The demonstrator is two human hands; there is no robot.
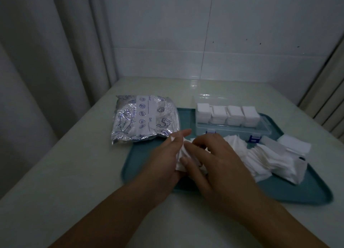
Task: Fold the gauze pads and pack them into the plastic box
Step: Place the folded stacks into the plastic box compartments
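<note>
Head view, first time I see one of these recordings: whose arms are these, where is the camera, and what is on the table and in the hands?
There is no machine here. A person wears a camera on the head, looking down at their own two bare arms. Both hands work one white gauze pad: the left hand grips its left side, the right hand pinches it from above. They are over a teal tray on a pale table. On the tray lie a loose pile of gauze pads and a clear plastic box with four stacks of folded pads. A silver foil bag lies to the left.
</note>
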